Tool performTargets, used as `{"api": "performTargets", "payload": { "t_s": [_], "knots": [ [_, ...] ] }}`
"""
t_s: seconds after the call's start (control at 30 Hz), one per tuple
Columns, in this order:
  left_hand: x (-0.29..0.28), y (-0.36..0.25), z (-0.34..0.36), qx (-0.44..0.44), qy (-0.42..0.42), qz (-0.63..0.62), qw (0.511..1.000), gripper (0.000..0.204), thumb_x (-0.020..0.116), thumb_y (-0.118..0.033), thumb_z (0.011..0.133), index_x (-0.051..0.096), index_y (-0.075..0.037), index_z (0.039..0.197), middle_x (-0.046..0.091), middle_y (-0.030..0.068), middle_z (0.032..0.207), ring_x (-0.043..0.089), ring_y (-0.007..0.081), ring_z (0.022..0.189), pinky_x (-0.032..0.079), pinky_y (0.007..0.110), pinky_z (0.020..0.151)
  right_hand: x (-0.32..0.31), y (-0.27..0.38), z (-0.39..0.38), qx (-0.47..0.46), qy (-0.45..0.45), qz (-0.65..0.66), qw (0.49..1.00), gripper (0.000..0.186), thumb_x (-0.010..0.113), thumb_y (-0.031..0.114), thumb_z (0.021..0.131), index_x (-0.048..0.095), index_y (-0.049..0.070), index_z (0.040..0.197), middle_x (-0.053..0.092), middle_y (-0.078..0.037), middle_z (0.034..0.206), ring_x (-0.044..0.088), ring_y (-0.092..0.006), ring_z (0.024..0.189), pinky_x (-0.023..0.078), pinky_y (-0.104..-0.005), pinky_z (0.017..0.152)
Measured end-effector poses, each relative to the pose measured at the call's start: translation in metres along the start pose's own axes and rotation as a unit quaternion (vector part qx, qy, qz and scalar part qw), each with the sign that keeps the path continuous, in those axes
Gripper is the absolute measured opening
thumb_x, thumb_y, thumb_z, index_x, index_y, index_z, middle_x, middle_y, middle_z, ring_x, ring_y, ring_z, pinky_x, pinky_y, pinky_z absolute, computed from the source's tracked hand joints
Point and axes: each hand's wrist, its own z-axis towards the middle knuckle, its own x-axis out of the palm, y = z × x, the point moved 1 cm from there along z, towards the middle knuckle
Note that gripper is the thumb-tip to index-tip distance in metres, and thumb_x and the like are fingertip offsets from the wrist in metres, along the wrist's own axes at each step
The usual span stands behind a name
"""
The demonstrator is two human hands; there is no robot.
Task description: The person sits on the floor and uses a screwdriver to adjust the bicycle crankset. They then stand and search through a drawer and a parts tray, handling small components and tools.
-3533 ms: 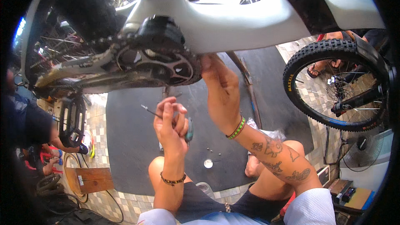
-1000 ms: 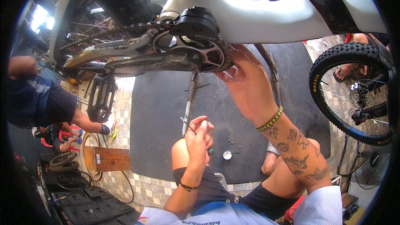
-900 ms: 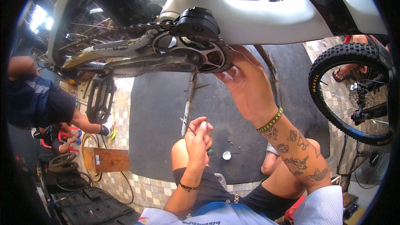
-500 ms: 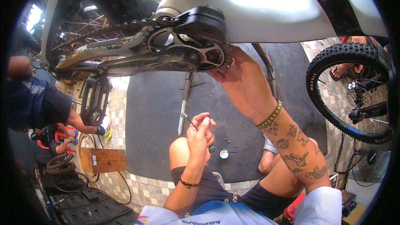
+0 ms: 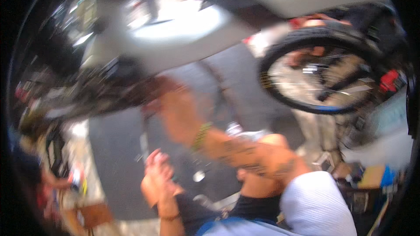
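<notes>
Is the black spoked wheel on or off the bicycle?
Apparently on: a black fork leg crosses the black spoked wheel near its centre; blur hides the axle.

heavy motion blur smears the right hand, left hand and bicycle drivetrain, the last sunk in shadow; the white sleeve reads sharper. strong light from the top background throws glare on the glossy bicycle frame. fisheye curvature ends in black corners.

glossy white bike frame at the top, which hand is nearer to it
Right. The right hand is raised just below the glossy white bike frame, though blur hides whether they touch; the left hand is lower, apart from it, over the dark grey floor mat.
</notes>
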Motion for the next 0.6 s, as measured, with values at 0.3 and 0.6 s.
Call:
{"api": "performTargets", "payload": {
  "t_s": [0.3, 0.6],
  "knots": [
    [-0.016, 0.057, 0.033, 0.074, 0.043, 0.177, 0.981, 0.027, 0.062, -0.028, 0.111, 0.07, -0.007, 0.125, 0.068, 0.0038, 0.08, 0.049, 0.0088, 0.052, 0.037, 0.026, 0.043, -0.022, -0.049, 0.068, 0.098, -0.145, 0.071, 0.982, 0.013, 0.053, 0.025, 0.114, 0.057, 0.012, 0.114, 0.075, -0.008, 0.116, 0.075, -0.0201, 0.105, 0.06, -0.0361, 0.089],
    [0.076, -0.009, -0.164, 0.09, 0.233, 0.305, 0.919, 0.023, 0.075, -0.026, 0.106, 0.076, -0.004, 0.098, 0.066, 0.0, 0.08, 0.056, 0.0111, 0.075, 0.048, 0.031, 0.067, -0.096, 0.007, -0.087, 0.137, -0.07, -0.449, 0.88, 0.024, 0.075, 0.017, 0.1, 0.073, 0.002, 0.119, 0.077, -0.006, 0.095, 0.073, -0.0136, 0.084, 0.061, -0.031, 0.078]
  ]
}}
